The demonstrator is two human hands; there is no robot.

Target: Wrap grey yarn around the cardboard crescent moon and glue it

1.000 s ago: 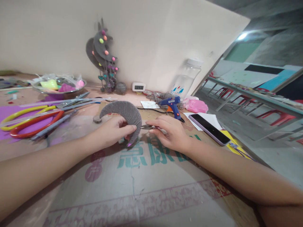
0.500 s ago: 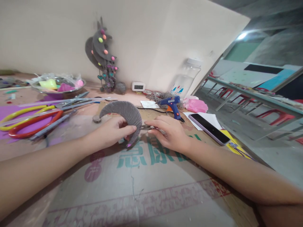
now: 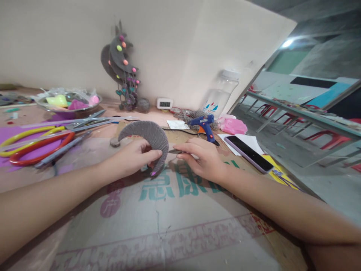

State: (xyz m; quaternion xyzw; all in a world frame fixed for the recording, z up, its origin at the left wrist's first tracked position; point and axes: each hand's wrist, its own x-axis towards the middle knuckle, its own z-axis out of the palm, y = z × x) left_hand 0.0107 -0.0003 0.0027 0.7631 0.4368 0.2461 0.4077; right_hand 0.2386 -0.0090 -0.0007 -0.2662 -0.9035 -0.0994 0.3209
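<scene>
My left hand (image 3: pixel 138 156) grips a crescent moon shape (image 3: pixel 160 141) wrapped in grey yarn, thumb on its near face. A bit of purple shows at the crescent's lower tip. At its far left end sits a small grey yarn ball (image 3: pixel 115 142). To the right, my right hand (image 3: pixel 201 158) pinches a small pointed metal tool (image 3: pixel 175 151), its tip close to the crescent's outer edge. The fingers cover most of the tool, so its exact kind is unclear. Both hands are over a printed cardboard sheet (image 3: pixel 135 233).
Red- and yellow-handled scissors (image 3: pixel 42 146) lie left, before a metal bowl (image 3: pixel 50 105). At the back are a decorated moon hanging (image 3: pixel 120 56), a timer (image 3: pixel 164 103), a bottle (image 3: pixel 220 92) and a blue glue gun (image 3: pixel 207 126). A phone (image 3: pixel 249 154) rests at right.
Almost nothing differs. The tool in my right hand has shifted very slightly at the crescent's edge; my left hand keeps its hold.
</scene>
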